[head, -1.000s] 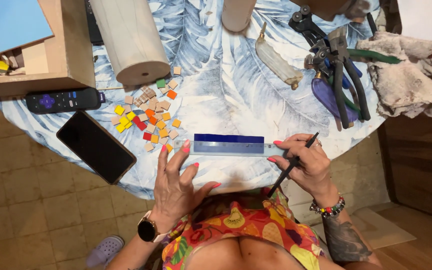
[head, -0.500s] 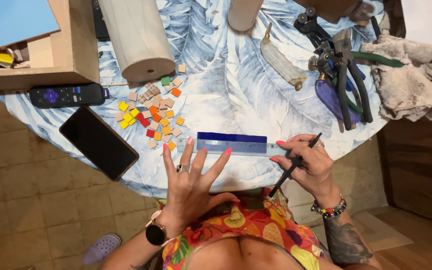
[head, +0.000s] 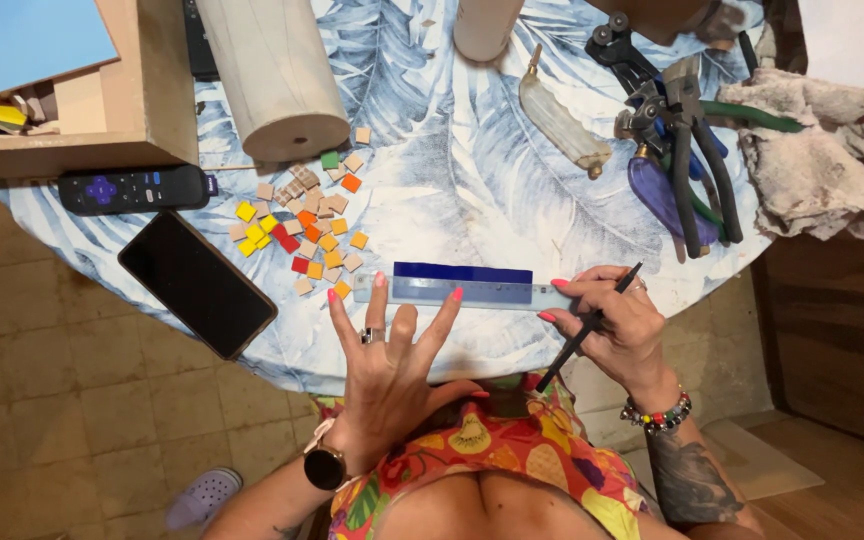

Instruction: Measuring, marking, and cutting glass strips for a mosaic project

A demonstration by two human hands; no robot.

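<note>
A clear ruler (head: 482,291) lies across a dark blue glass strip (head: 463,272) near the table's front edge. My left hand (head: 392,360) has its fingers spread, and the fingertips press down on the ruler's left half. My right hand (head: 617,325) holds a thin black pen (head: 589,327) at the ruler's right end, its fingertips touching the ruler there. A scatter of small square tiles (head: 302,225) in yellow, orange, red, green and tan lies just left of the ruler.
A black phone (head: 197,283) and a black remote (head: 132,188) lie at the left. A wooden cylinder (head: 272,75) and a wooden box (head: 72,95) stand behind. Pliers and cutters (head: 682,150) and a rag (head: 812,160) lie at the right on the leaf-print cloth (head: 452,180).
My left hand has opened wider and its fingertips have slid further onto the ruler. The right hand with the pen has stayed at the ruler's right end.
</note>
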